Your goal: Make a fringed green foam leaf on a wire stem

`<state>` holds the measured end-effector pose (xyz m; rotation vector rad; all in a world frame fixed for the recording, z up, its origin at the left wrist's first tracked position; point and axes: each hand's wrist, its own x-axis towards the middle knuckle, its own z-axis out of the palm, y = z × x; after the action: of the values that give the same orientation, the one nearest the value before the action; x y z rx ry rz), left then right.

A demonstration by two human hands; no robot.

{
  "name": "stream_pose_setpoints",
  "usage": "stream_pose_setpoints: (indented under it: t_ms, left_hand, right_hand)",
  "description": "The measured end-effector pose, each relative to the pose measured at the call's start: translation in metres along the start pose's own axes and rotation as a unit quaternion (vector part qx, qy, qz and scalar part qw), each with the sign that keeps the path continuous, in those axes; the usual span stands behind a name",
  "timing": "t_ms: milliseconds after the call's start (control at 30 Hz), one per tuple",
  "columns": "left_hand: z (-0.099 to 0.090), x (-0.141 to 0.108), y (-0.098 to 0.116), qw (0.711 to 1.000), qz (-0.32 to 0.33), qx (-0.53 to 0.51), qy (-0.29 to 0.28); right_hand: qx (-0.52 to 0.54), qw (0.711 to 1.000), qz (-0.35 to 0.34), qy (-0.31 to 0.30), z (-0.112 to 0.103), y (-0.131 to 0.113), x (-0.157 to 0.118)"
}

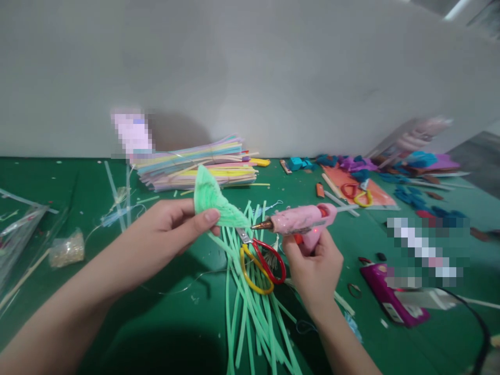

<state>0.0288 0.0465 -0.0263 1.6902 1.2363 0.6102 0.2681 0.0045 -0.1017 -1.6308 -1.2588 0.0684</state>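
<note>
Between thumb and fingers, my left hand (183, 224) pinches a light green piece coiled from fuzzy pipe cleaners (213, 200), shaped like a curved wedge with a pointed end. My right hand (316, 265) is wrapped round the handle of a pink hot glue gun (299, 220). Its brass nozzle points left, close to the green tip; I cannot tell whether they touch. Underneath, loose green pipe cleaners (250, 317) lie fanned out on the table. Scissors with one red and one yellow handle loop (255, 284) rest on top of them, blades partly hidden.
Bundled pastel pipe cleaners (187, 164) lie against the wall. On the right are a second pair of scissors (363, 198), an orange sheet (377, 190), a purple packet (386, 294) and a black cable (486, 333). A small bag of beads (68, 250) sits left on the green table (156, 333).
</note>
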Motion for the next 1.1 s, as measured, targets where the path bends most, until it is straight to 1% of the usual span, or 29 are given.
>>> stream_pose_setpoints:
  t_ms: [233,400,567,767,900,1100]
  left_hand:
    - [0.0005,0.0005,0.0006,1.0,-0.006,-0.021,-0.009]
    - [0.0013,0.0006,-0.0002,1.0,-0.001,-0.017,-0.006]
    - [0.0003,0.0003,-0.0001,1.0,0.001,-0.012,-0.007]
    - [-0.0007,0.0011,0.0,1.0,-0.01,-0.019,-0.008]
    - [-0.001,0.0007,-0.0005,1.0,-0.007,-0.023,-0.013]
    - [0.0001,-0.001,-0.0002,1.0,-0.012,-0.017,-0.009]
  right_hand:
    - [-0.006,1.0,-0.007,0.0,-0.0004,0.0015,0.0005]
    - [-0.012,1.0,-0.006,0.0,-0.0004,0.0011,0.0003]
    - [0.004,1.0,-0.002,-0.002,-0.0014,0.0006,-0.0004]
    - [0.005,1.0,-0.004,0.001,-0.0015,0.0033,-0.0005]
    - [0.003,1.0,-0.003,0.008,-0.0017,0.0032,-0.0001]
    - [0.0,1.0,-0.004,0.0,-0.0019,0.0018,-0.0004]
